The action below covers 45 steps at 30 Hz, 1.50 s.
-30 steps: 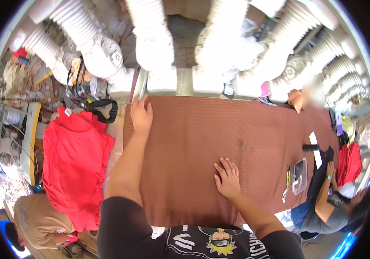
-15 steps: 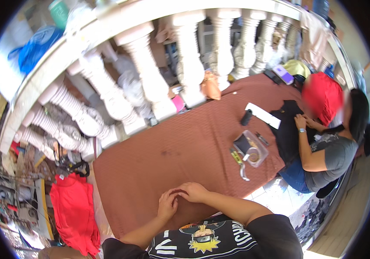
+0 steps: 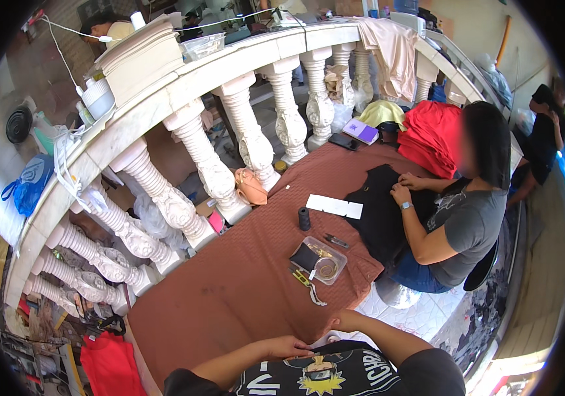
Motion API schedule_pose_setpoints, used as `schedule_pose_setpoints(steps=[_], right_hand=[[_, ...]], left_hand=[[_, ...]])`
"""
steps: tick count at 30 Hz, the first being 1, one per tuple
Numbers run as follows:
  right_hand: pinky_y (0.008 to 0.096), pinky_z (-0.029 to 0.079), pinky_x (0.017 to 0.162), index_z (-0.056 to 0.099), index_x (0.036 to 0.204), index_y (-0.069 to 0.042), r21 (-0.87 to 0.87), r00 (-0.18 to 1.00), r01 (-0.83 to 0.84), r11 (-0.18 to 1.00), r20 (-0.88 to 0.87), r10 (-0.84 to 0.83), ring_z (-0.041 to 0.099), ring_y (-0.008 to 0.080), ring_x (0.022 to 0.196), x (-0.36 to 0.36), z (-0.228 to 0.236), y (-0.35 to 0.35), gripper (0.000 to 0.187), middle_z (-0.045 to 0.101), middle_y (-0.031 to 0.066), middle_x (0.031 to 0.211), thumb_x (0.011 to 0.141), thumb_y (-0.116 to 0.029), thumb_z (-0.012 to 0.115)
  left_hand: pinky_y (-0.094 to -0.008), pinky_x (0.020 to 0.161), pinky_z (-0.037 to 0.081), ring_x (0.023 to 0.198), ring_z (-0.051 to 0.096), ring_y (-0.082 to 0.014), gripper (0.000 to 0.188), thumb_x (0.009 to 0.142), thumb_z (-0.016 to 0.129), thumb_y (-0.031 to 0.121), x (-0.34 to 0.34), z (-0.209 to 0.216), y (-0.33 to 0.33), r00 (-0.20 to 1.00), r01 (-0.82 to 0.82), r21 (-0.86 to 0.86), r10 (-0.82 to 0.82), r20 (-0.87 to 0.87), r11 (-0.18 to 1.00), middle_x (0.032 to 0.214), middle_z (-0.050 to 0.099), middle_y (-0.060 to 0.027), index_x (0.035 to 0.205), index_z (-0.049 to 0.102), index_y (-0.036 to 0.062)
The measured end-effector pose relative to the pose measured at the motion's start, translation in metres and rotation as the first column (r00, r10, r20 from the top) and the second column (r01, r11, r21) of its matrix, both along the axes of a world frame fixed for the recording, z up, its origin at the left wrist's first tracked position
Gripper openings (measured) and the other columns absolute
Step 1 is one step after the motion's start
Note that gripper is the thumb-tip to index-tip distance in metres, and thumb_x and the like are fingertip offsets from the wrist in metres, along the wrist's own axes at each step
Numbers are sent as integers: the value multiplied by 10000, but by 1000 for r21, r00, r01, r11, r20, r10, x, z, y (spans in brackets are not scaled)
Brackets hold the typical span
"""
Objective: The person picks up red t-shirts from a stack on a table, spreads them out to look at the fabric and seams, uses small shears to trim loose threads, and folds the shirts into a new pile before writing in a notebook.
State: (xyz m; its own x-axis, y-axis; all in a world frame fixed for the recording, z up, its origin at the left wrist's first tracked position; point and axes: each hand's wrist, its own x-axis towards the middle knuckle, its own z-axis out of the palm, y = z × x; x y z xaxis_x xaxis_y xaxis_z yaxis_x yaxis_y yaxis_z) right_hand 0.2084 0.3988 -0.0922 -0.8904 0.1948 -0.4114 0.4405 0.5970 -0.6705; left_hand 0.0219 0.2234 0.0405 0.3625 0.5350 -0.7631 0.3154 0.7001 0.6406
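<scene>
My left hand (image 3: 287, 346) lies at the near edge of the table, palm down. Its fingers stretch toward my black printed shirt (image 3: 320, 364), close to its upper edge. A short way to the right, my right hand (image 3: 344, 321) is by the table's near right edge with its fingers curled in. What those fingers hold, if anything, is hidden. A brown quilted cloth (image 3: 229, 310) covers the table. Nearest to my right hand are a yellow-green snipping tool (image 3: 301, 277) with a white strap and a clear plastic box (image 3: 330, 266) of small items.
A black thread spool (image 3: 304, 219), a white notched strip (image 3: 335, 206) and a dark small tool (image 3: 336, 241) lie farther off. At right a seated co-worker (image 3: 473, 218) handles a black garment (image 3: 381, 204) beside red cloth (image 3: 429, 135). A white balustrade (image 3: 243, 125) lines the far side.
My hands, which met at the fingertips over the cloth, are now apart and closer to my body. The view has swung toward the right and farther up.
</scene>
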Motion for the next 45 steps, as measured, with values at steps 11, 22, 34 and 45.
schedule_pose_setpoints(steps=[11, 22, 34, 45], right_hand=[[431, 488, 797, 613, 1120, -141, 279, 951, 194, 941, 182, -250, 624, 315, 909, 51, 8, -18, 452, 669, 105, 965, 811, -470, 588], [420, 460, 882, 594, 1136, -104, 334, 552, 692, 640, 327, -767, 573, 295, 1065, 206, 63, -60, 409, 615, 111, 1129, 829, -374, 582], [415, 482, 835, 643, 1055, -64, 396, -5, 906, 146, 354, -935, 619, 331, 950, 513, -28, -169, 437, 658, 173, 992, 771, -395, 654], [396, 489, 803, 621, 1104, -106, 301, 99, 938, 173, 245, -964, 628, 328, 922, 664, 2, 3, 395, 662, 142, 992, 801, -359, 632]], left_hand=[[-255, 729, 472, 825, 582, -89, 272, 901, 583, 221, -43, -12, 16, 888, 460, 245, -446, -112, 854, 927, 670, -28, 1083, 650, 30], [-315, 737, 485, 803, 645, -199, 228, 872, 588, 248, 31, -16, 93, 589, 786, 420, -756, -287, 453, 907, 684, -110, 1028, 682, 112], [-400, 686, 494, 776, 650, -285, 226, 769, 638, 266, 351, 2, 220, -149, 946, 164, -822, -550, -281, 849, 682, -103, 951, 705, 151], [-420, 759, 494, 863, 639, -307, 263, 829, 574, 291, 528, 15, 325, -65, 955, 202, -817, -573, -218, 915, 674, -127, 1033, 676, 158]])
